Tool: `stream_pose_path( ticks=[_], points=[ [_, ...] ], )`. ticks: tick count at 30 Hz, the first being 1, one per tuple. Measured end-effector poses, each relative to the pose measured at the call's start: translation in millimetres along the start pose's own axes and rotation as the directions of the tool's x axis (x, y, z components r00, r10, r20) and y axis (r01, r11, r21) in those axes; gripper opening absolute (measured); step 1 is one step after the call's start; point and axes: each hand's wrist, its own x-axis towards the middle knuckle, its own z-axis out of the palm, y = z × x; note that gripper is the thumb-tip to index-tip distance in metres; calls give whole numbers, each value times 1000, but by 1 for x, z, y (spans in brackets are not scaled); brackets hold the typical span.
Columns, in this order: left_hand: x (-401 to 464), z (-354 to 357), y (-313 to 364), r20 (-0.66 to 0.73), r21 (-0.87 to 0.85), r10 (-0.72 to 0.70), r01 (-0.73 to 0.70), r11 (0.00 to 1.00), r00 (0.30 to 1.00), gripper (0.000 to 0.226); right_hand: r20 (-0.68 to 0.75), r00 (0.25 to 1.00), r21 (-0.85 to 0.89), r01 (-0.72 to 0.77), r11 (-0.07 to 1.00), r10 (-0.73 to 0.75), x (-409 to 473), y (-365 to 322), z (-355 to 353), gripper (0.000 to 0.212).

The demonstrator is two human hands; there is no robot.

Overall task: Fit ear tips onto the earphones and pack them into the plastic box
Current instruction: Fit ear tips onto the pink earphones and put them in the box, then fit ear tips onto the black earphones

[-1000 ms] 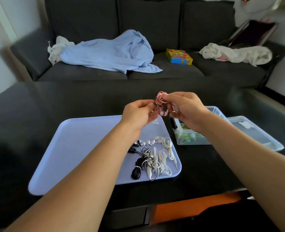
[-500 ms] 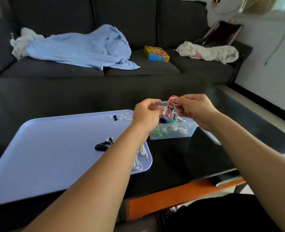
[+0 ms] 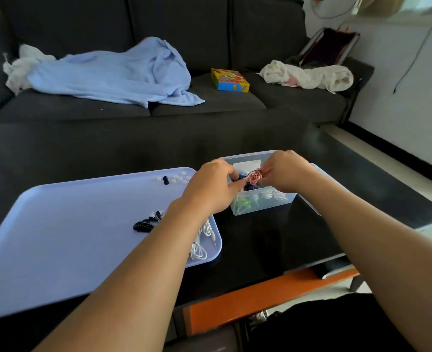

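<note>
Just right of the frame's centre, both my hands meet over the open clear plastic box [image 3: 260,204], which stands on the black table [image 3: 273,240]. My right hand [image 3: 285,171] pinches a coiled pink earphone cable [image 3: 254,177] between thumb and fingertips, holding it at the mouth of the box. My left hand [image 3: 211,189] reaches in from the left, its fingers curled narrow with the fingertips at the same coil; I cannot tell whether they grip it or only touch it. Inside the box, below the coil, lie other packed earphones: dark blue ones under my fingers, green and white ones showing through the near wall. The box's clear lid [image 3: 316,174] lies just beside it to the right, mostly hidden behind my right forearm.

To the left of the box, filling the lower left of the frame, is the lilac tray [image 3: 70,237]. Near its upper right corner sits a small cluster of loose ear tips [image 3: 176,177], mostly white and one black. Lower on the tray, partly under my left forearm, lie black earphones [image 3: 145,224] and a tangle of white earphones [image 3: 204,240] with a jack plug pointing at the tray's right rim.

Across the top of the frame runs a dark grey sofa [image 3: 235,34] with a light blue blanket [image 3: 113,74] at the upper left, a colourful box [image 3: 229,80] in the middle and a pale crumpled cloth [image 3: 309,76] at the upper right.
</note>
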Motion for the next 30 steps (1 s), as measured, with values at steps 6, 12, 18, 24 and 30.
stream_pose_path(
  ticks=[6, 12, 18, 24, 30],
  points=[
    [-3, -4, -1, 122, 27, 20, -23, 999, 992, 51, -77, 997, 28, 16, 999, -14, -4, -10, -3, 14],
    [-6, -6, 0, 116, 26, 14, -17, 1000, 993, 36, -57, 997, 160, 60, 985, -51, -2, -10, 2, 13],
    [-9, -10, 3, 128, 8, 26, -27, 1000, 991, 23, 241, 970, 66, -14, 998, -2, 5, -13, 0, 39],
    [-9, -9, -1, 126, -24, 45, -43, 999, 991, 17, 177, 962, 78, -226, 971, 210, 22, -35, 5, 43],
    [-9, -44, -17, 22, -136, 1, 2, 991, 1000, 31, -146, 981, 70, -117, 991, 126, -4, -81, -27, 11]
  ],
)
